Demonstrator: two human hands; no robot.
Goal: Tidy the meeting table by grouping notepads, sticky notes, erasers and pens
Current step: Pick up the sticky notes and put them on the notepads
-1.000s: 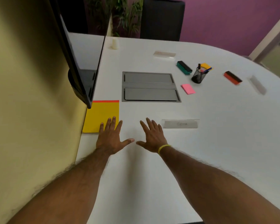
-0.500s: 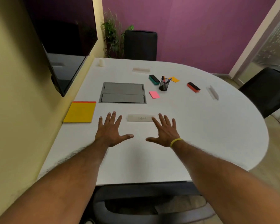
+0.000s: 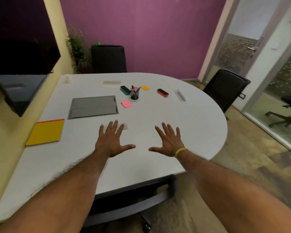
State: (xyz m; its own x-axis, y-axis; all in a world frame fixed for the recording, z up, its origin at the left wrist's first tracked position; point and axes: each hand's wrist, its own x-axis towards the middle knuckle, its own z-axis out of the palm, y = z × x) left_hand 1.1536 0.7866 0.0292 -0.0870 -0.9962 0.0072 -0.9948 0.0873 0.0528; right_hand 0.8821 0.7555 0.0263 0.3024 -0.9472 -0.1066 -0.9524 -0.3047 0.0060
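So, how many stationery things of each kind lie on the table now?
Notepad: 1
Sticky notes: 2, pink note and orange note
Erasers: 2, green eraser and red eraser
Pen cup: 1
Total: 6

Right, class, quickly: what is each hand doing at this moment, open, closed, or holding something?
Left hand: open, fingers spread, holding nothing.
Right hand: open, fingers spread, holding nothing.

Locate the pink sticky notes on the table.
Head view: the pink sticky notes lie just right of the grey cable hatch, on the near side of the mesh pen cup.
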